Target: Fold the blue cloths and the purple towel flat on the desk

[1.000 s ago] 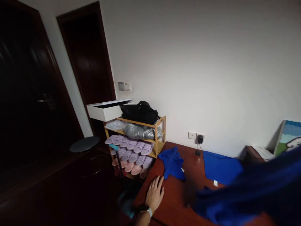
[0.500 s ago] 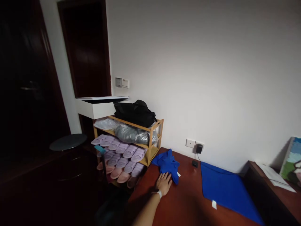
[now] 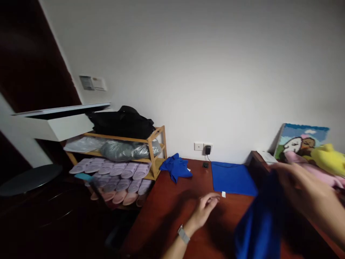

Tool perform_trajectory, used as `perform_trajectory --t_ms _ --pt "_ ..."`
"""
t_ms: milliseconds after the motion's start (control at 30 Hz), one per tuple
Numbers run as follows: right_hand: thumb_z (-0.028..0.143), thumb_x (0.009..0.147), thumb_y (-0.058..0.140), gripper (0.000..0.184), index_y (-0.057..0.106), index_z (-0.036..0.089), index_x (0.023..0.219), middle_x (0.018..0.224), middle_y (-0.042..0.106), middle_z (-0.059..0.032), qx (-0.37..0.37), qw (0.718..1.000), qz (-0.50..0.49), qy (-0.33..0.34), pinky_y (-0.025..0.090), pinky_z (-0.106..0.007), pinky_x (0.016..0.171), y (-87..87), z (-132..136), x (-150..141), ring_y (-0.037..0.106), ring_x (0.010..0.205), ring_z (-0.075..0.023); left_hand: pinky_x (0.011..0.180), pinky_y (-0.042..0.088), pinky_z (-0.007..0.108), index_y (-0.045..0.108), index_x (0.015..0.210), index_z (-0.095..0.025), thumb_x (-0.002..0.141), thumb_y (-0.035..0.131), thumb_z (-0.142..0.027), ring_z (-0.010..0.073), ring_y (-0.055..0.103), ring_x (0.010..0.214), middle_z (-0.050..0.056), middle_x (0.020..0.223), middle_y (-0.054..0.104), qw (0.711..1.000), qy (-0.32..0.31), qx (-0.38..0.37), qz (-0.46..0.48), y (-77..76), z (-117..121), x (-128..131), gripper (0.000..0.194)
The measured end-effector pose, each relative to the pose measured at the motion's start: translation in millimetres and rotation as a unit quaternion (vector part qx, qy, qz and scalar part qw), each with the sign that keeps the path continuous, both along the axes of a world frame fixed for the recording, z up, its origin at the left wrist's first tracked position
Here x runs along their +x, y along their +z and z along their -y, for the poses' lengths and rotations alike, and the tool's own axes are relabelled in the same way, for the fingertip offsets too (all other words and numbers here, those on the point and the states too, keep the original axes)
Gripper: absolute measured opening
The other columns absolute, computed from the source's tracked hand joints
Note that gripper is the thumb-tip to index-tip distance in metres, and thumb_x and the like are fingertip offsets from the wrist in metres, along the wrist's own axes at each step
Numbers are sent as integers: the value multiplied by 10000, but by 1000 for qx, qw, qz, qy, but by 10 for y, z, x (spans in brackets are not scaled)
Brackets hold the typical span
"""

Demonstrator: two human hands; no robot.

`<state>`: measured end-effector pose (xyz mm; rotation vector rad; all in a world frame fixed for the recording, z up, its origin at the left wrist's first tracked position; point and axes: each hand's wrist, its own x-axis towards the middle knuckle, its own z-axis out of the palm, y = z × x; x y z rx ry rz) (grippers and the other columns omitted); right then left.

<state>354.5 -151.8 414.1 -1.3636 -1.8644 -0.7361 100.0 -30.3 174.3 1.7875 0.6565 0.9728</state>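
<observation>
My right hand (image 3: 299, 183), smeared by motion, is at the right above the table with its fingers closed on a dark blue cloth (image 3: 260, 219) that hangs down from it. My left hand (image 3: 203, 210) hovers over the red-brown table (image 3: 172, 212), fingers loosely bent, thumb apart, nothing in it. Just beyond its fingertips lies a flat blue cloth (image 3: 231, 178) with a white tag at its near edge. A crumpled blue cloth (image 3: 176, 168) sits at the table's far left corner.
Left of the table, a wooden rack (image 3: 155, 147) holds lilac and pink slippers (image 3: 115, 171), plastic-wrapped things and a black bag (image 3: 122, 124). A round stool (image 3: 31, 178) stands farther left. A plugged-in adapter (image 3: 207, 150) trails a cable. Yellow and pink plush toys (image 3: 329, 158) sit at right.
My left hand has left the crumpled cloth and moved right and nearer. My right hand has come into view with a blue cloth. The view has turned right.
</observation>
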Motion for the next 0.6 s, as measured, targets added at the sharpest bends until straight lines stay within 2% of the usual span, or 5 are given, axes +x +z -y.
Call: perform_trajectory --t_ms 100,167,233,433,600 --pt "245 1007 451 239 611 338 1158 925 706 -37 -54 995 15 81 604 -380 699 133 31 -211 711 797 -237 987 533 371 599 1372 -229 888 680 -584 263 669 1137 113 1284 701 995 -74 -26 68 467 635 261 605" --pt "235 1015 438 229 632 269 1132 878 691 -48 -67 990 35 115 587 -352 708 269 56 -375 694 780 -216 986 531 384 627 1330 -232 793 807 -534 274 678 1101 102 1242 722 998 -53 -15 36 705 856 375 642" --pt "244 1029 422 239 649 232 1101 849 685 -55 -69 987 58 132 574 -335 701 397 152 -488 678 764 -202 975 536 388 665 1262 -213 805 803 -506 272 690 1063 96 1188 745 999 -24 -28 26 859 954 406 560" --pt "220 1032 409 271 664 210 1122 941 721 -79 -82 985 77 130 569 -318 717 573 503 -405 699 810 -198 880 549 341 702 1096 -156 841 760 -504 242 693 960 77 1056 762 998 21 -50 29 1084 970 -82 435" --pt "248 1024 425 275 667 220 1153 974 731 -73 -71 989 75 108 567 -317 721 575 504 -108 705 818 -194 801 540 322 728 1024 -148 781 811 -495 216 681 863 44 974 758 979 -137 -93 -117 1124 919 -668 432"
